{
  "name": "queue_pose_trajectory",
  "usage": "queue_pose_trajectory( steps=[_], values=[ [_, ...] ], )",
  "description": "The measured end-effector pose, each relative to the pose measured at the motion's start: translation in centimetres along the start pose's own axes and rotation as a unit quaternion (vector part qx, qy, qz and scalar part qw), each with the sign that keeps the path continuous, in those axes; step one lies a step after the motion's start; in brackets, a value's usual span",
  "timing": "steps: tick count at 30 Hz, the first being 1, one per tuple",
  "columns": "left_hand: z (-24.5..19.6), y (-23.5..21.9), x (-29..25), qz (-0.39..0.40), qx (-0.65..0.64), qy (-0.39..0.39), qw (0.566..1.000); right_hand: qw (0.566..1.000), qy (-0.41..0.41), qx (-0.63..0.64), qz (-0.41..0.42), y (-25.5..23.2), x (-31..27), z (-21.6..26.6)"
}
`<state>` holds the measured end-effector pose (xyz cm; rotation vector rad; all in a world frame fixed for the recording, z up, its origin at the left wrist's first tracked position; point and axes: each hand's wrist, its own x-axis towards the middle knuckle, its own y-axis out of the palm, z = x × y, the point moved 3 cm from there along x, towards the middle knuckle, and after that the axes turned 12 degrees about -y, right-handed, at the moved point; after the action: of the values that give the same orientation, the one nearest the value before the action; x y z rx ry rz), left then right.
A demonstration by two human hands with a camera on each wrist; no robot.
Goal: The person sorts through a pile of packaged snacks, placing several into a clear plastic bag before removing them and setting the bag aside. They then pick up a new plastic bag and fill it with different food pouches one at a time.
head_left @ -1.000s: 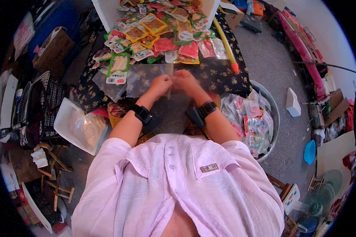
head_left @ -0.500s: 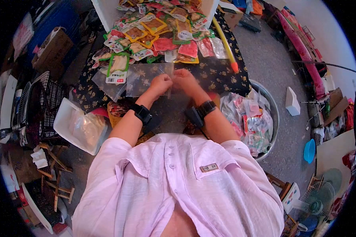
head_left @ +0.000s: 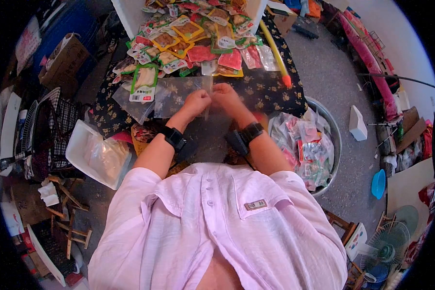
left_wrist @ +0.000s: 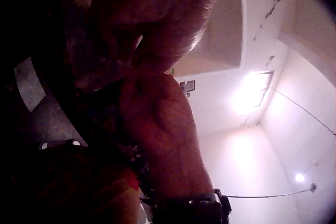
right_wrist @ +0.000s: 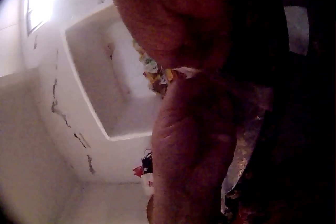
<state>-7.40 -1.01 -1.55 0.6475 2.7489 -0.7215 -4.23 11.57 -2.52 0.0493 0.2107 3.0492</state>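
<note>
A clear plastic bag (head_left: 174,94) lies over the dark flowered cloth, its right edge at the fingers of both hands. The left hand (head_left: 196,103) pinches that edge between thumb and curled fingers. Close beside it, the right hand (head_left: 226,99) also pinches the plastic, slightly blurred. Both wrist views are dark; the left wrist view shows the left hand (left_wrist: 157,14) near the other hand, and the right wrist view shows the right hand (right_wrist: 194,124) with fingertips close to the other. Another clear bag (head_left: 133,104) lies at left under a green-edged food packet (head_left: 144,83).
Many food packets (head_left: 188,31) spill from a white box (head_left: 129,18) at the cloth's far side. A yellow tube (head_left: 274,53) with an orange end lies right. A metal basin (head_left: 340,150) of packets stands at lower right, a white tub (head_left: 77,145) with plastic bags at lower left.
</note>
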Motion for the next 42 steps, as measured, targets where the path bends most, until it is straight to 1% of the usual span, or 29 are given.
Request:
queue_pose_trajectory(
  steps=[2,5,8,11,14,15,18,21,23,26,29,32,36,39,42],
  values=[
    [0.3,0.1,0.2,0.004,-0.008,0.003,1.000,1.000,-0.008,0.017,-0.005,0.1,-0.2,0.1],
    [0.6,0.2,0.5,0.021,-0.024,-0.004,0.999,0.999,-0.025,-0.014,0.026,0.1,-0.3,0.5],
    [0.3,0.1,0.2,0.025,-0.015,-0.009,1.000,0.999,-0.016,-0.026,0.039,0.2,-0.3,0.7],
    [0.2,-0.1,0.1,0.020,-0.002,-0.005,1.000,0.999,-0.007,-0.029,0.032,0.3,-0.3,0.7],
    [0.0,-0.2,0.0,0.028,0.006,-0.011,1.000,0.997,-0.006,-0.073,0.038,0.4,-0.5,1.4],
    [-0.1,-0.2,-0.1,0.032,0.009,-0.015,0.999,0.997,-0.007,-0.061,0.038,0.4,-0.4,1.3],
    [0.7,0.1,0.6,0.015,-0.072,-0.028,0.997,0.999,-0.006,-0.019,0.043,0.3,-0.1,0.5],
    [-0.4,-0.3,-0.2,-0.002,-0.068,-0.017,0.998,0.998,-0.006,0.026,0.057,0.2,0.0,-0.2],
    [-0.6,-0.4,-0.3,0.012,-0.050,-0.027,0.998,0.996,-0.013,0.045,0.077,0.3,0.1,-0.3],
    [-0.5,-0.4,-0.2,0.024,-0.047,-0.032,0.998,0.998,-0.025,-0.007,0.062,0.4,-0.1,0.2],
    [0.1,-0.2,0.2,0.033,-0.061,-0.033,0.997,0.998,-0.022,0.024,0.061,0.5,-0.1,-0.1],
    [0.3,-0.2,0.4,0.037,-0.069,-0.028,0.997,0.998,-0.006,-0.016,0.060,0.4,-0.1,0.3],
    [0.9,-0.2,0.9,0.038,-0.083,-0.033,0.995,0.998,-0.013,-0.011,0.055,0.2,0.0,-0.1],
    [1.8,0.1,1.7,0.052,-0.095,-0.029,0.994,0.998,-0.016,-0.007,0.053,0.5,-0.3,0.7],
    [0.6,-0.4,0.6,0.027,-0.051,-0.017,0.998,0.998,-0.009,-0.016,0.057,0.4,-0.3,0.7]
  ],
)
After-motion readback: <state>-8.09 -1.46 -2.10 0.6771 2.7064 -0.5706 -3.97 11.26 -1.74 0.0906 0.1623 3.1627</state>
